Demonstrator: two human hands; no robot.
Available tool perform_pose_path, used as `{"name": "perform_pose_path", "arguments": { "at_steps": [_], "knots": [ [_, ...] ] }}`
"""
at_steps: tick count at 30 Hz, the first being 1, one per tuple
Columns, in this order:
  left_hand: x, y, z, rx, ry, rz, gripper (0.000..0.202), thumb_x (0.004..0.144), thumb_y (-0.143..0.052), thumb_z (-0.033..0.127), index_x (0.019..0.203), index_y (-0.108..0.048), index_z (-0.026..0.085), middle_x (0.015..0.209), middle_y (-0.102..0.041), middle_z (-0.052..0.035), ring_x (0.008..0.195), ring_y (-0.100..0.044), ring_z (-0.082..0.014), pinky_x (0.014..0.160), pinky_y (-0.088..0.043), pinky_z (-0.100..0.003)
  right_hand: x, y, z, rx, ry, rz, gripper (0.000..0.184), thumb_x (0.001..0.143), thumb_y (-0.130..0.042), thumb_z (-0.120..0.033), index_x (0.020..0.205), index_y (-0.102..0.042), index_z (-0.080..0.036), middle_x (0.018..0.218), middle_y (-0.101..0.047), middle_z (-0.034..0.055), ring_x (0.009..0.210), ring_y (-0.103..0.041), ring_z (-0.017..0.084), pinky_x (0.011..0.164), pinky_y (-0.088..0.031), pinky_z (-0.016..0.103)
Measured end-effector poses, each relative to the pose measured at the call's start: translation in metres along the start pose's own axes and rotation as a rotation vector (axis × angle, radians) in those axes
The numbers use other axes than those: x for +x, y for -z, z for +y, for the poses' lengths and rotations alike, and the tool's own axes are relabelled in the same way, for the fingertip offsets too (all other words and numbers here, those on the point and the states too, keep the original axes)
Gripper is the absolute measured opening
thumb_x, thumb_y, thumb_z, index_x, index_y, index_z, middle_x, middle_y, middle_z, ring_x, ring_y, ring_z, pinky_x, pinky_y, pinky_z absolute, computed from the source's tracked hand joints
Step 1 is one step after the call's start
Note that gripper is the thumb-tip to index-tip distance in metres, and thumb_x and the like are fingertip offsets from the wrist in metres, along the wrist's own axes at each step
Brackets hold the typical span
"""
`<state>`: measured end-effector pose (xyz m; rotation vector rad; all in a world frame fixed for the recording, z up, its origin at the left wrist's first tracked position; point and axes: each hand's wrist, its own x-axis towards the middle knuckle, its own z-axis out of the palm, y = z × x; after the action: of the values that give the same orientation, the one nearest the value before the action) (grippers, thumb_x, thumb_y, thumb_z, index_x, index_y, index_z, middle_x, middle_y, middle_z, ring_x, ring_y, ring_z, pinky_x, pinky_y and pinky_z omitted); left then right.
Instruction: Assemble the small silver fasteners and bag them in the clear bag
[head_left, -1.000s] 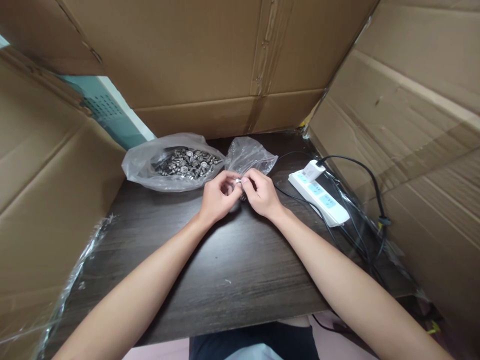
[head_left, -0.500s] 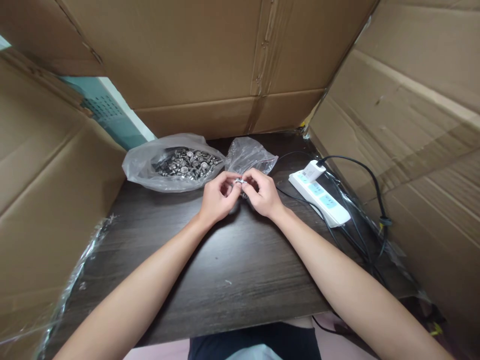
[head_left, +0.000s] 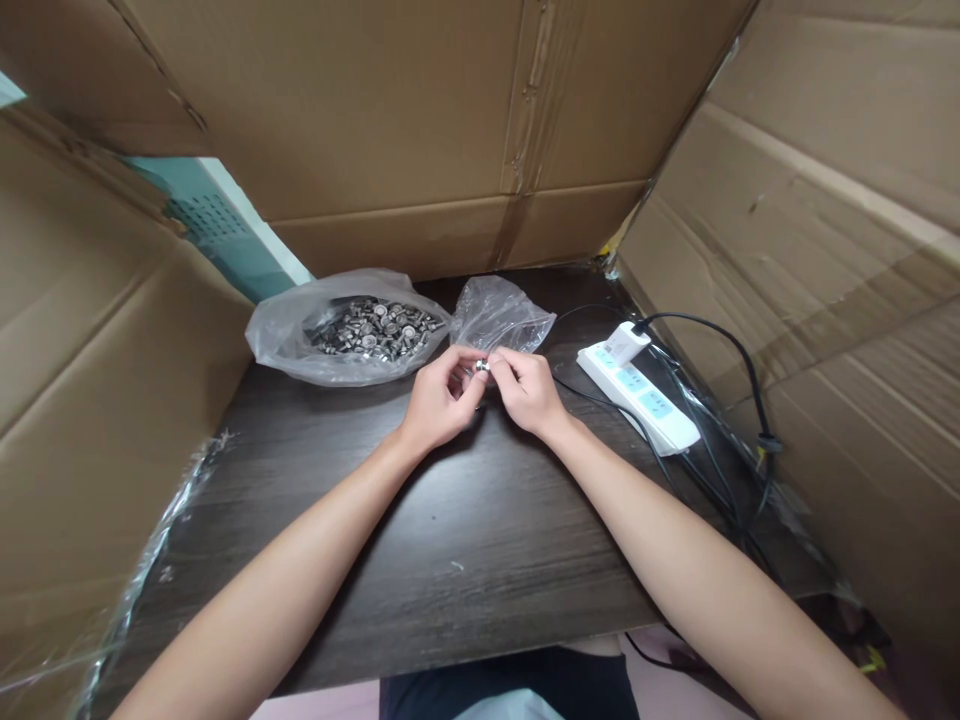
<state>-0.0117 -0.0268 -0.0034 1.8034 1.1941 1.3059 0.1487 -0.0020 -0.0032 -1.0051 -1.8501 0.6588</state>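
1. Head view shows your left hand [head_left: 439,402] and right hand [head_left: 527,392] brought together above the dark wood-grain table [head_left: 450,520], fingertips meeting on one small metal part [head_left: 481,366].
2. You pinch the part from both sides, likely so it stays steady and turned toward you.
3. Just behind your hands lies a clear plastic bag [head_left: 341,335], open and full of similar metal parts, placed within easy reach.
4. A second, crumpled plastic bag [head_left: 499,312] sits just beside your right-hand fingertips; its contents cannot be made out.
5. To the right, a white power strip [head_left: 643,395] carries a plugged-in adapter and black cables [head_left: 720,420], set apart from your hands.
6. Cardboard panels [head_left: 405,120] enclose the table.
7. No legible brand, label or writing appears anywhere.
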Motion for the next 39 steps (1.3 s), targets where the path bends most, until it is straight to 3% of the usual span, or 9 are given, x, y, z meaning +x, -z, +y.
{"name": "perform_pose_path", "arguments": {
  "at_steps": [3, 9, 15, 21, 25, 29, 34, 37, 39],
  "knots": [
    [-0.0003, -0.0003, -0.0002, 0.009, -0.015, 0.000, 0.022, 0.090, -0.064, 0.027, 0.108, -0.068, 0.015, 0.083, -0.069, -0.0041, 0.066, -0.058, -0.0128, 0.057, -0.046, -0.023, -0.0001, 0.0007, 0.0001, -0.005, -0.036, 0.025, 0.046, 0.104, -0.039, -0.044, 0.065, -0.043, -0.021, 0.059, -0.049, 0.0001, 0.057, -0.047, 0.014, 0.059, -0.034, 0.030],
    [0.0001, -0.0003, -0.0001, 0.029, -0.024, -0.008, 0.022, 0.091, -0.064, 0.027, 0.110, -0.068, 0.016, 0.091, -0.071, -0.0059, 0.068, -0.060, -0.0128, 0.059, -0.047, -0.023, 0.0004, 0.0012, -0.0007, 0.031, 0.023, 0.014, 0.025, 0.096, -0.050, -0.034, 0.075, -0.050, -0.021, 0.069, -0.056, 0.0002, 0.063, -0.050, 0.014, 0.063, -0.039, 0.029],
    [-0.0009, -0.0009, -0.0006, 0.060, -0.077, -0.031, 0.023, 0.091, -0.063, 0.025, 0.111, -0.067, 0.016, 0.083, -0.069, -0.0033, 0.062, -0.058, -0.0114, 0.056, -0.046, -0.022, -0.0002, -0.0012, 0.0040, -0.027, -0.062, 0.033, 0.052, 0.106, -0.034, -0.049, 0.064, -0.045, -0.021, 0.059, -0.053, 0.0023, 0.057, -0.049, 0.016, 0.058, -0.033, 0.031],
    [-0.0005, -0.0011, -0.0011, 0.063, -0.064, 0.010, 0.023, 0.092, -0.062, 0.024, 0.113, -0.068, 0.015, 0.093, -0.073, -0.0062, 0.067, -0.062, -0.0125, 0.058, -0.048, -0.022, 0.0006, 0.0023, 0.0008, 0.018, 0.010, 0.035, 0.025, 0.096, -0.048, -0.033, 0.075, -0.048, -0.021, 0.070, -0.056, 0.0004, 0.064, -0.051, 0.015, 0.065, -0.038, 0.029],
    [-0.0011, -0.0016, 0.0005, 0.072, -0.098, -0.018, 0.021, 0.090, -0.063, 0.022, 0.109, -0.067, 0.015, 0.081, -0.069, -0.0029, 0.062, -0.059, -0.0118, 0.057, -0.047, -0.022, 0.0000, 0.0007, 0.0020, -0.002, -0.015, -0.037, 0.035, 0.099, -0.042, -0.037, 0.068, -0.045, -0.021, 0.062, -0.050, -0.0002, 0.059, -0.047, 0.014, 0.061, -0.035, 0.029],
    [-0.0013, -0.0018, -0.0001, 0.064, -0.088, -0.010, 0.022, 0.091, -0.063, 0.023, 0.111, -0.068, 0.015, 0.082, -0.069, -0.0030, 0.063, -0.059, -0.0122, 0.058, -0.047, -0.023, -0.0011, -0.0014, 0.0045, -0.033, -0.072, -0.024, 0.049, 0.105, -0.035, -0.047, 0.065, -0.046, -0.021, 0.061, -0.053, 0.0016, 0.058, -0.049, 0.015, 0.060, -0.032, 0.031],
    [0.0001, -0.0014, -0.0018, 0.040, -0.041, 0.041, 0.023, 0.092, -0.063, 0.024, 0.112, -0.067, 0.014, 0.096, -0.073, -0.0071, 0.069, -0.063, -0.0126, 0.060, -0.049, -0.022, 0.0000, 0.0003, 0.0026, -0.003, -0.012, 0.000, 0.036, 0.103, -0.042, -0.040, 0.073, -0.046, -0.021, 0.070, -0.056, 0.0010, 0.065, -0.051, 0.015, 0.065, -0.037, 0.029],
    [0.0001, -0.0016, -0.0027, 0.039, -0.060, 0.030, 0.023, 0.091, -0.063, 0.023, 0.113, -0.067, 0.014, 0.093, -0.073, -0.0060, 0.067, -0.062, -0.0119, 0.059, -0.049, -0.021, 0.0006, 0.0010, 0.0013, 0.027, 0.020, -0.026, 0.028, 0.100, -0.046, -0.035, 0.077, -0.049, -0.020, 0.072, -0.056, 0.0006, 0.066, -0.050, 0.015, 0.067, -0.038, 0.028],
    [-0.0004, -0.0017, -0.0034, 0.041, -0.089, 0.014, 0.023, 0.092, -0.063, 0.023, 0.112, -0.067, 0.014, 0.089, -0.072, -0.0049, 0.066, -0.061, -0.0113, 0.058, -0.048, -0.021, 0.0003, 0.0005, 0.0015, 0.028, 0.028, -0.038, 0.032, 0.101, -0.045, -0.036, 0.073, -0.048, -0.020, 0.068, -0.054, 0.0005, 0.063, -0.049, 0.014, 0.065, -0.037, 0.028]
  ]
}}
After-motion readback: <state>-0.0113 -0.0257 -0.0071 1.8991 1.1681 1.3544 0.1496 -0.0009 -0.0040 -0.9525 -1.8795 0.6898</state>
